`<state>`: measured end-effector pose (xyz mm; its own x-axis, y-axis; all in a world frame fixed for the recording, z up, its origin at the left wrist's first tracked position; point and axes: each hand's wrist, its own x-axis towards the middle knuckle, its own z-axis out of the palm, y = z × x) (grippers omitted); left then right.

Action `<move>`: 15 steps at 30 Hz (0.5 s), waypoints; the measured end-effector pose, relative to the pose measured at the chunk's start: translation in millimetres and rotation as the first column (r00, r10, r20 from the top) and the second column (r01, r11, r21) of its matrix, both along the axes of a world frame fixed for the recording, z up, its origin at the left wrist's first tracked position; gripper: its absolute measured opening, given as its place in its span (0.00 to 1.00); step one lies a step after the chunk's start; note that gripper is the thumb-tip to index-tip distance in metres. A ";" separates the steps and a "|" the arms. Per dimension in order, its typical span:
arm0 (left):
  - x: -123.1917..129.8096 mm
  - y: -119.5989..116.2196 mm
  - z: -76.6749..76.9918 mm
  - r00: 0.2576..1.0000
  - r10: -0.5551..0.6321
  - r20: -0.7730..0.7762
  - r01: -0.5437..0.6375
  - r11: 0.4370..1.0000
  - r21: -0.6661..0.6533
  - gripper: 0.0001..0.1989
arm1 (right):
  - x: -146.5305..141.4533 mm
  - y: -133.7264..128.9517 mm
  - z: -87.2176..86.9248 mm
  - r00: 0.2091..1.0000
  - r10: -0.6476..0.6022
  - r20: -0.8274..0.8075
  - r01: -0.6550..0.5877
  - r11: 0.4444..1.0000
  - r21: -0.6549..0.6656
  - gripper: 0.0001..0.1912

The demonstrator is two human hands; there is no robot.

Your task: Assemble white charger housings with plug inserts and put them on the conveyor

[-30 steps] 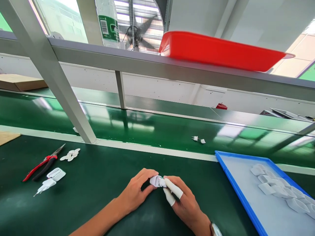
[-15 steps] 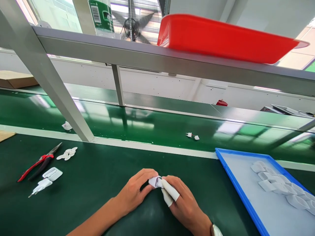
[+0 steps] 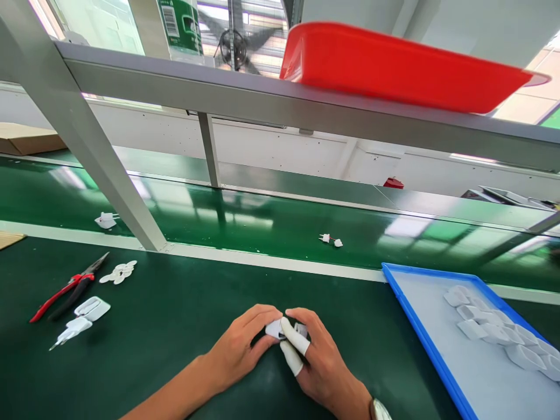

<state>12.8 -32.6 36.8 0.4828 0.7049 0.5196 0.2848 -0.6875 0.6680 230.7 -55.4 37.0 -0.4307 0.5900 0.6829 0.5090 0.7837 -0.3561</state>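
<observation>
Both hands meet low at the centre of the dark green bench (image 3: 166, 326). My left hand (image 3: 238, 347) and my right hand (image 3: 317, 359) pinch a small white plastic plug part (image 3: 276, 328) between their fingertips. White finger cots cover two fingers of the right hand. The fingers hide most of the part. A blue tray (image 3: 420, 326) with several white plastic shells (image 3: 499, 335) lies to the right of my hands.
Red-handled pliers (image 3: 65, 289), small white discs (image 3: 118, 272) and two white plug parts (image 3: 83, 318) lie at the left. A green conveyor belt (image 3: 271, 224) behind the bench carries loose plug pieces (image 3: 330, 240). A red tray (image 3: 394, 70) and a bottle (image 3: 181, 29) sit on the overhead shelf.
My hands have stayed together on the white part, with the right fingers curling further over it. The plug pieces on the belt have drifted left.
</observation>
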 end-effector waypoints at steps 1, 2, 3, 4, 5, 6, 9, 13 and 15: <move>0.7 -0.6 -0.5 1.000 0.006 0.012 -0.006 1.000 -0.003 0.17 | -0.5 -0.6 0.1 1.000 0.007 0.013 -0.007 1.000 -0.019 0.24; 1.2 -0.9 -0.6 1.000 0.009 0.022 -0.008 1.000 -0.012 0.17 | -1.0 -0.9 -0.1 1.000 0.019 0.019 -0.018 0.999 -0.033 0.25; 1.5 -0.8 -0.2 1.000 0.010 0.030 -0.009 1.000 -0.027 0.16 | -1.4 -0.9 -0.5 0.999 0.033 0.017 -0.033 0.999 -0.041 0.26; 1.6 -0.3 0.6 0.999 0.009 0.035 -0.007 0.999 -0.046 0.16 | -1.7 -0.6 -1.1 0.999 0.047 0.003 -0.046 0.998 -0.044 0.27; 1.4 0.5 1.7 0.999 0.006 0.040 -0.004 0.998 -0.069 0.16 | -2.0 -0.2 -1.8 0.998 0.056 -0.020 -0.057 0.997 -0.049 0.28; 1.0 1.7 3.0 0.999 0.002 0.043 0.002 0.996 -0.093 0.16 | -2.3 0.3 -2.5 0.997 0.062 -0.051 -0.065 0.996 -0.058 0.29; -0.3 4.8 6.4 0.998 -0.002 0.067 0.012 0.989 -0.148 0.16 | -2.9 1.7 -3.8 0.992 0.062 -0.112 -0.072 0.994 -0.083 0.30; 0.8 4.3 7.6 0.995 0.013 0.103 0.010 0.976 -0.219 0.16 | -3.5 1.3 -3.0 0.993 0.055 -0.108 -0.060 0.997 -0.041 0.31; 2.8 2.7 7.6 0.992 0.025 0.120 0.007 0.966 -0.258 0.16 | -3.4 0.8 -2.2 0.994 0.046 -0.097 -0.049 0.998 -0.034 0.31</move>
